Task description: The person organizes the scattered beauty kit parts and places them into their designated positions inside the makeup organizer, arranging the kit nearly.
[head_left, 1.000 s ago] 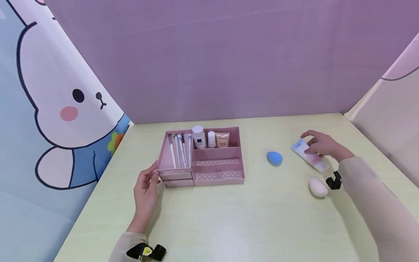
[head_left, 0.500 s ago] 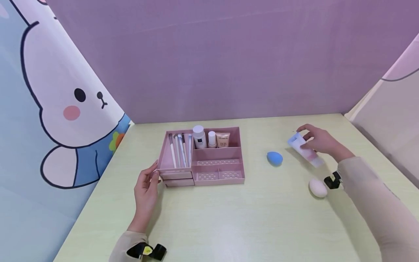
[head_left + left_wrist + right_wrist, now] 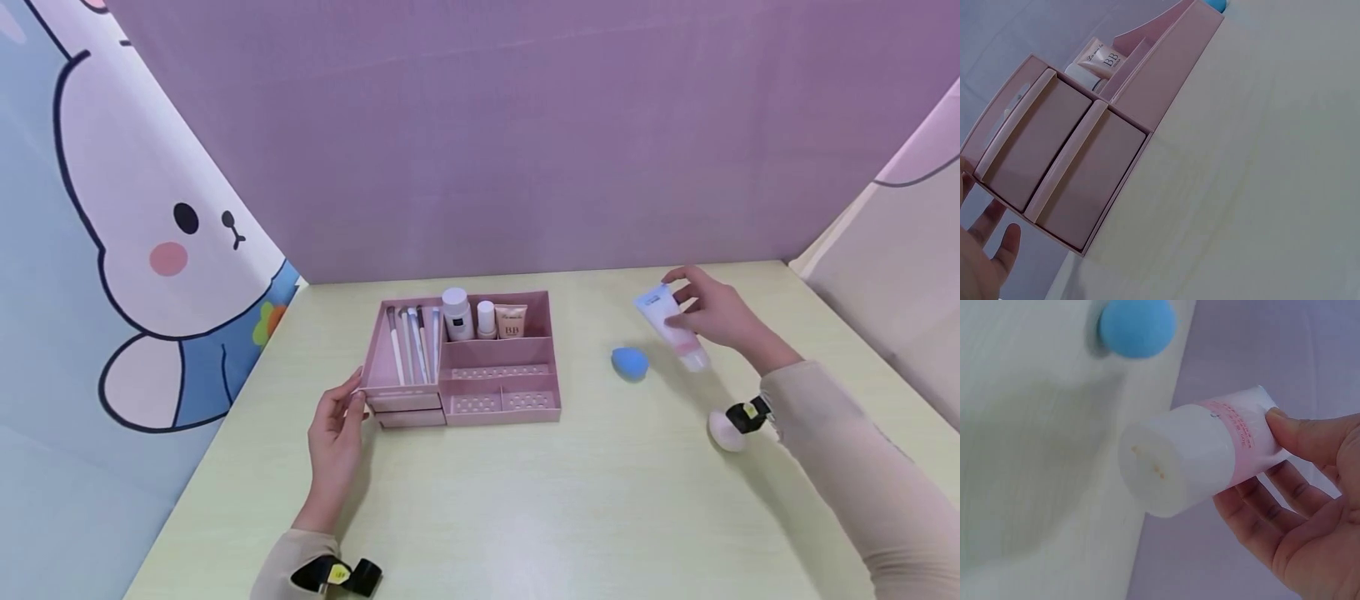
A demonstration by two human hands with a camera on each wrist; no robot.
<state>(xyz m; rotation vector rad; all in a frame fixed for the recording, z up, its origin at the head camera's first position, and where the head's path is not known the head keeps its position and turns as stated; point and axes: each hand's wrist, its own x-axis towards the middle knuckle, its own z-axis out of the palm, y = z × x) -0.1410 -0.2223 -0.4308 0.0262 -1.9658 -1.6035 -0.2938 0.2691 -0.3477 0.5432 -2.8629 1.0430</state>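
Note:
A white-and-pink squeeze tube (image 3: 658,308) with a white cap (image 3: 1157,462) is pinched between the thumb and fingers of my right hand (image 3: 716,315). It is tilted and raised over the table, its shadow falling below. The left hand (image 3: 335,450) holds the front left corner of a pink makeup organizer (image 3: 504,418), thumb at the front and fingers along the side. Two closed drawers (image 3: 1094,178) face the left wrist view. Inside the organizer, several makeup brushes (image 3: 416,346) lie at left; a white bottle (image 3: 457,315), a smaller white bottle (image 3: 486,321) and a BB cream tube (image 3: 511,322) stand at the back.
A blue makeup sponge (image 3: 629,362) lies on the table (image 3: 570,508) between organizer and right hand. A pale pink makeup sponge (image 3: 724,433) is partly covered by the right wrist camera (image 3: 750,414). A purple backdrop (image 3: 525,150) rises behind the table.
The right hand has lifted the squeeze tube off the table and carried it left and away from me. My left hand has stayed at the organizer's corner.

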